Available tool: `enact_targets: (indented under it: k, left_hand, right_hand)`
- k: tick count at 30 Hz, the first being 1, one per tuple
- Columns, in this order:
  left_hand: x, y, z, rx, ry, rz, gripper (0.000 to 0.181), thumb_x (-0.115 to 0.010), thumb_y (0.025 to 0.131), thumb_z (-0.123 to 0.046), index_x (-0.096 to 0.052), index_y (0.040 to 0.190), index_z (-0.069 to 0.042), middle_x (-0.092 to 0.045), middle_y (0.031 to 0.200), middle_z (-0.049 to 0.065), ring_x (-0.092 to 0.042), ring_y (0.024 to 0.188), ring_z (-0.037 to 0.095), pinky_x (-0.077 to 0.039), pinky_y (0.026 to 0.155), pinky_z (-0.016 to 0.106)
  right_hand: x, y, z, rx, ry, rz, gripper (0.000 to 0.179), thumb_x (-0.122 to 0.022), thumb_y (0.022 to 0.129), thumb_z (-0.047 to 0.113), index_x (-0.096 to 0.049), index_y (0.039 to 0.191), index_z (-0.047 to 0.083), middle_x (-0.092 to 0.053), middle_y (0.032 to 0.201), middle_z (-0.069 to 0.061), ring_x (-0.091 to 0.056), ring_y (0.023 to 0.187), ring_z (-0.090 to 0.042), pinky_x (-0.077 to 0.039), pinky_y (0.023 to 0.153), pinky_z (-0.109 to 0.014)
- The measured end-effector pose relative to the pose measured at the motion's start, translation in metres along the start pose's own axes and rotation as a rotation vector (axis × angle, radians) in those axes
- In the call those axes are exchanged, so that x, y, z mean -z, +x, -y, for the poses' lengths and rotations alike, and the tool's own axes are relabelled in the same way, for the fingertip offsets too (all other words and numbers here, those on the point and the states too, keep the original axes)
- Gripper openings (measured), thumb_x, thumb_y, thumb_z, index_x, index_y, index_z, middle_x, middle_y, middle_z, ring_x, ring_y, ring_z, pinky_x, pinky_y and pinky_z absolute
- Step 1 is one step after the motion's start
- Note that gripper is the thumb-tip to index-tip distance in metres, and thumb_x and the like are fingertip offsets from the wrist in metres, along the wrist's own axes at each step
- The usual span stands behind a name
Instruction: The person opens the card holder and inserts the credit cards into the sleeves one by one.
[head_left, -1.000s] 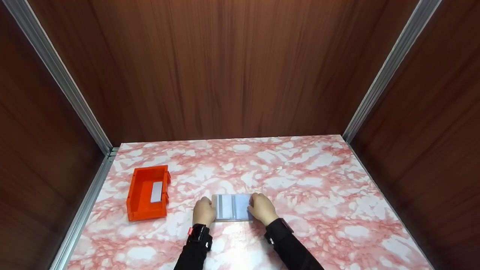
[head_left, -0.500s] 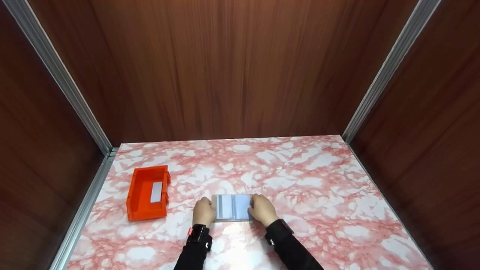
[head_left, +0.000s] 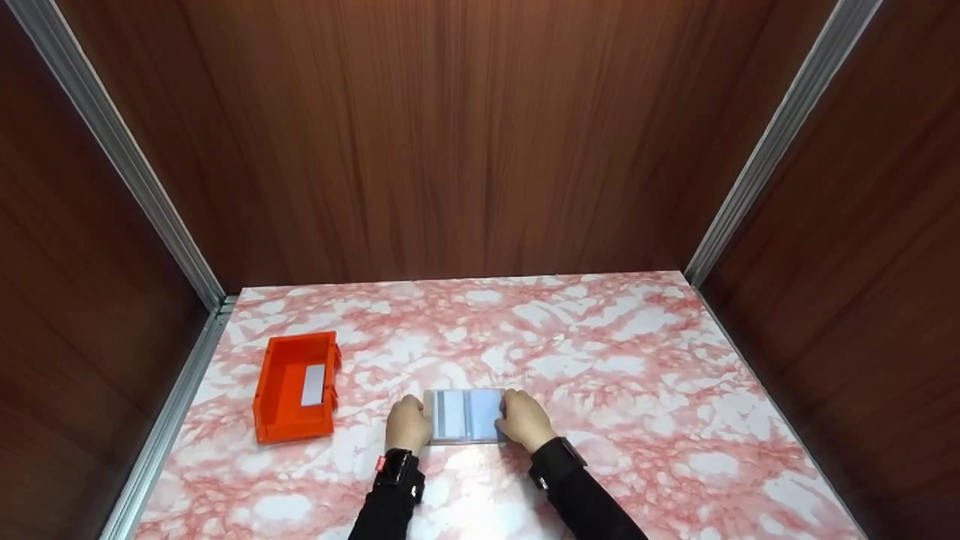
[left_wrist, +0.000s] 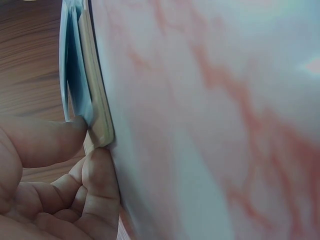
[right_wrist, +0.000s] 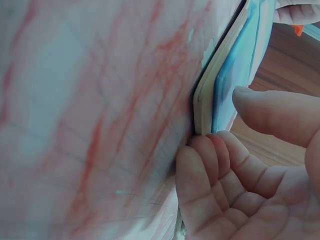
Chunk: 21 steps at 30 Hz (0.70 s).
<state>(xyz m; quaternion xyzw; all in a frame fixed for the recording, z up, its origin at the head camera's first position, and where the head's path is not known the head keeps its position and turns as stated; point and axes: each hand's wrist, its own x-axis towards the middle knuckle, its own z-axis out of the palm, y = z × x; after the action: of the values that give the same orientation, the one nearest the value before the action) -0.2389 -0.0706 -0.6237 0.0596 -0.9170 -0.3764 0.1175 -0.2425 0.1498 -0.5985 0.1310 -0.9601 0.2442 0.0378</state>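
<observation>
An open card holder (head_left: 459,414) with clear, bluish-white sleeves and a tan cover lies flat between my hands in the head view. My left hand (head_left: 409,424) holds its left edge. In the left wrist view the thumb (left_wrist: 55,137) presses the sleeves near the corner of the tan cover (left_wrist: 100,112), and the curled fingers rest against the cover's edge. My right hand (head_left: 525,418) grips the right edge. The right wrist view shows the thumb (right_wrist: 275,107) over the blue sleeve (right_wrist: 237,65), with curled fingertips at the cover's end.
An orange bin (head_left: 283,390) stands on the left of the pink-and-white marbled table (head_left: 637,390). Inside it, a white rectangular piece (head_left: 313,385) leans by the right wall. Brown wood-grain panels (head_left: 465,150) enclose the table at the back and sides.
</observation>
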Motion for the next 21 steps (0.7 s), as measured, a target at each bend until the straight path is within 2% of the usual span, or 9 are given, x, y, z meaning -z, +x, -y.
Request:
enact_targets:
  k: [8,17,21]
  left_hand:
    - [0.0005,-0.0025,-0.0012,-0.018,-0.005,-0.011,0.008,-0.063,0.074,0.005,-0.061,0.082,0.005,-0.062,0.075,0.018,-0.063,0.076,0.04,-0.05,0.073,0.051]
    - [0.0002,-0.0024,0.0005,-0.033,-0.021,-0.02,0.01,-0.065,0.072,0.004,-0.061,0.081,0.005,-0.061,0.073,0.017,-0.062,0.073,0.039,-0.05,0.071,0.051]
    - [0.0031,-0.0024,-0.0001,-0.028,-0.026,0.001,0.013,-0.067,0.072,0.004,-0.062,0.084,0.005,-0.061,0.074,0.015,-0.062,0.075,0.038,-0.05,0.073,0.05]
  right_hand:
    - [-0.0009,0.0,-0.0014,0.003,-0.004,0.034,0.025,-0.077,0.075,0.006,-0.054,0.084,0.005,-0.049,0.076,-0.004,-0.051,0.07,-0.024,-0.046,0.066,-0.04]
    - [-0.0026,0.0009,-0.0026,0.014,-0.008,0.014,0.025,-0.078,0.073,0.005,-0.054,0.083,0.005,-0.05,0.076,-0.005,-0.052,0.071,-0.026,-0.047,0.067,-0.042]
    - [-0.0029,0.0014,-0.0028,0.021,0.002,0.001,0.026,-0.077,0.072,0.004,-0.054,0.082,0.005,-0.049,0.075,-0.005,-0.052,0.07,-0.026,-0.047,0.067,-0.043]
